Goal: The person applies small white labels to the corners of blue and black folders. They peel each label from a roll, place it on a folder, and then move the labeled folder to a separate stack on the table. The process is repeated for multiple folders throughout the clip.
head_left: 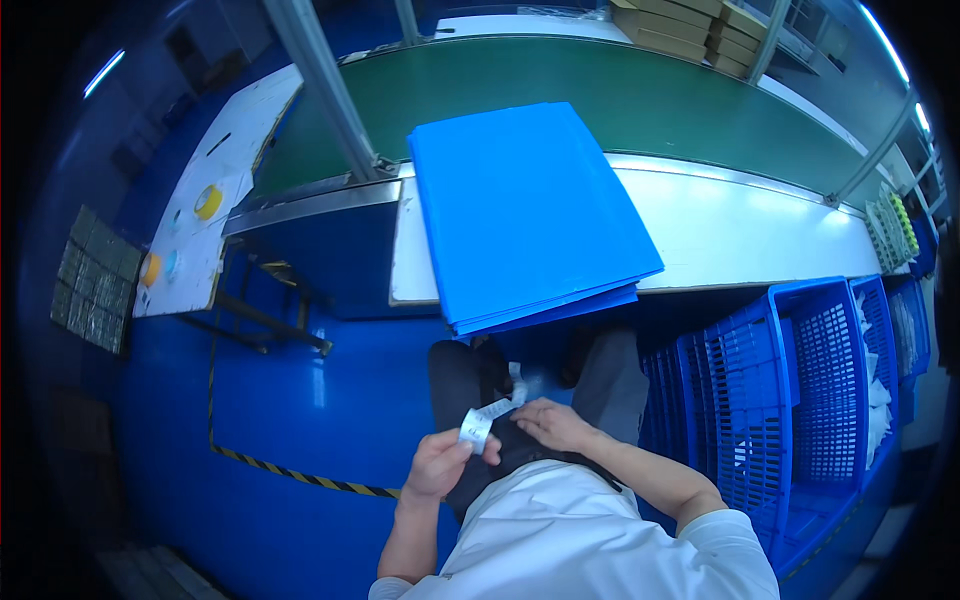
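Over my lap, my left hand [444,462] pinches one end of a curling strip of white printed labels [476,428] between thumb and fingers. From there the strip runs away from me and twists toward its far end, between my knees. Close beside its middle is my right hand [556,425], with its fingers bent and drawn together. Whether those fingertips grip the strip or something else is hard to see. Beyond my knees a stack of flat blue sheets [530,205] lies on the white table [740,235], its near edge overhanging the table edge.
Blue plastic crates [742,420] stand on the right, one with white items inside. A green conveyor belt [680,105] runs behind the table, below metal posts. Yellow tape rolls [208,202] sit on a side table at left. Cardboard boxes [665,28] are stacked at the back.
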`<action>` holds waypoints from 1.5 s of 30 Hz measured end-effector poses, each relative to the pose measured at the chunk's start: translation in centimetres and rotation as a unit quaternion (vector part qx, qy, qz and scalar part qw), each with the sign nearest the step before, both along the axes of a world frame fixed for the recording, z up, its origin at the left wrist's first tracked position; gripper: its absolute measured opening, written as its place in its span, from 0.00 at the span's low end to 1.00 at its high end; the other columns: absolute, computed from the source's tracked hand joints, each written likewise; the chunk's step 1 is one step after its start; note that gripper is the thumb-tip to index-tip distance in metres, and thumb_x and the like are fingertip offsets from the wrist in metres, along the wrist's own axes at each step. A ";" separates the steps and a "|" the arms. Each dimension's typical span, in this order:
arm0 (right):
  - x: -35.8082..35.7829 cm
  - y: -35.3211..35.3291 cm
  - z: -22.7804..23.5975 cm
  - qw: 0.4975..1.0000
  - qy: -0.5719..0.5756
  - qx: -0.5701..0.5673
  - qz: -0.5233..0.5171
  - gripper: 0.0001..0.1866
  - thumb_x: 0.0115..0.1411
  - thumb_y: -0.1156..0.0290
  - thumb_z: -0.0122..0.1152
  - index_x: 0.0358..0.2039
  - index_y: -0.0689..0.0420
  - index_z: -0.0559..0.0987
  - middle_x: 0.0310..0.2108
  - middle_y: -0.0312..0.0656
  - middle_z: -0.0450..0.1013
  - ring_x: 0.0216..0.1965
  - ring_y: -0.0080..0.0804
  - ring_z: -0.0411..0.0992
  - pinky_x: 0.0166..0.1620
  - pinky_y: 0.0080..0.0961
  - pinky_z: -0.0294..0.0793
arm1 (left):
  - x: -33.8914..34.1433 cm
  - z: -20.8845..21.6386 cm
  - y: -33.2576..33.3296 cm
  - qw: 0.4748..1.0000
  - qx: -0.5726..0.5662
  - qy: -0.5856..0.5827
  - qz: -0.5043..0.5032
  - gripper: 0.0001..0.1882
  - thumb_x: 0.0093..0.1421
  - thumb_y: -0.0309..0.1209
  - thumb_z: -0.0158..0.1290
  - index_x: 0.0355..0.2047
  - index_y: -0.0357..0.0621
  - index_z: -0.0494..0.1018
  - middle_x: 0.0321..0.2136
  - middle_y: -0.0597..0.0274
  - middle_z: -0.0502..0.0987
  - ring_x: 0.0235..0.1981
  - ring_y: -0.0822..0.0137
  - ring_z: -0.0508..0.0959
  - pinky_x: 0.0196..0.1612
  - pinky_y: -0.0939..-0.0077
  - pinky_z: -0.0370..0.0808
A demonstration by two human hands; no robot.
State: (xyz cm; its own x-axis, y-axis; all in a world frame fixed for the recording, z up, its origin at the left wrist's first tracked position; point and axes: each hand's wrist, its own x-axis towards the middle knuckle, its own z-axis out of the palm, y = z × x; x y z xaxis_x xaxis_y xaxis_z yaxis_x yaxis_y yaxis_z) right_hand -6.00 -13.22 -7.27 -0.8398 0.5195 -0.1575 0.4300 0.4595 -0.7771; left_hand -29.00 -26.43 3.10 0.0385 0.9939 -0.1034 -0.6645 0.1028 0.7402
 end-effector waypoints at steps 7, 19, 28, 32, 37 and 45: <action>-2.5 1.8 5.6 0.902 0.170 -0.281 -0.280 0.17 0.72 0.62 0.59 0.44 0.64 0.84 0.40 0.44 0.81 0.41 0.31 0.79 0.50 0.29 0.77 | 4.3 -4.1 2.4 0.986 -0.120 -0.055 0.103 0.16 0.75 0.33 0.48 0.53 0.33 0.74 0.39 0.56 0.82 0.39 0.62 0.84 0.45 0.65 0.80; -3.6 3.6 7.9 0.724 0.294 -0.509 -0.361 0.06 0.68 0.72 0.62 0.38 0.63 0.81 0.34 0.40 0.80 0.33 0.25 0.78 0.38 0.24 0.77 | 7.0 -3.7 6.2 0.986 -0.137 0.082 0.054 0.13 0.73 0.30 0.52 0.49 0.31 0.78 0.42 0.53 0.83 0.41 0.63 0.84 0.49 0.68 0.80; -2.0 6.6 5.5 0.739 0.316 -0.469 -0.366 0.09 0.67 0.70 0.64 0.41 0.64 0.83 0.36 0.39 0.81 0.38 0.22 0.77 0.44 0.23 0.75 | 7.1 -4.2 8.9 0.973 -0.147 0.166 0.059 0.14 0.70 0.29 0.55 0.51 0.32 0.78 0.44 0.51 0.84 0.42 0.63 0.85 0.52 0.67 0.79; -1.5 7.0 5.4 0.763 0.302 -0.471 -0.324 0.09 0.67 0.70 0.65 0.38 0.63 0.84 0.35 0.38 0.80 0.37 0.20 0.75 0.43 0.23 0.74 | 6.4 -4.5 10.5 0.973 -0.136 0.172 0.077 0.13 0.69 0.29 0.57 0.49 0.32 0.79 0.42 0.53 0.84 0.43 0.66 0.84 0.51 0.69 0.78; -1.0 7.4 5.2 0.801 0.242 -0.468 -0.285 0.09 0.66 0.70 0.66 0.39 0.64 0.84 0.35 0.38 0.80 0.35 0.20 0.75 0.42 0.22 0.74 | 6.3 -4.9 11.2 0.964 -0.168 0.205 -0.003 0.10 0.68 0.29 0.59 0.42 0.33 0.82 0.36 0.59 0.84 0.41 0.73 0.81 0.47 0.75 0.76; -0.1 7.4 6.4 0.859 0.264 -0.238 -0.368 0.07 0.63 0.72 0.69 0.39 0.61 0.84 0.34 0.39 0.79 0.37 0.27 0.77 0.40 0.24 0.75 | 7.6 -6.3 11.5 0.962 -0.189 0.191 0.052 0.10 0.69 0.30 0.59 0.36 0.34 0.83 0.33 0.63 0.83 0.34 0.77 0.78 0.41 0.78 0.73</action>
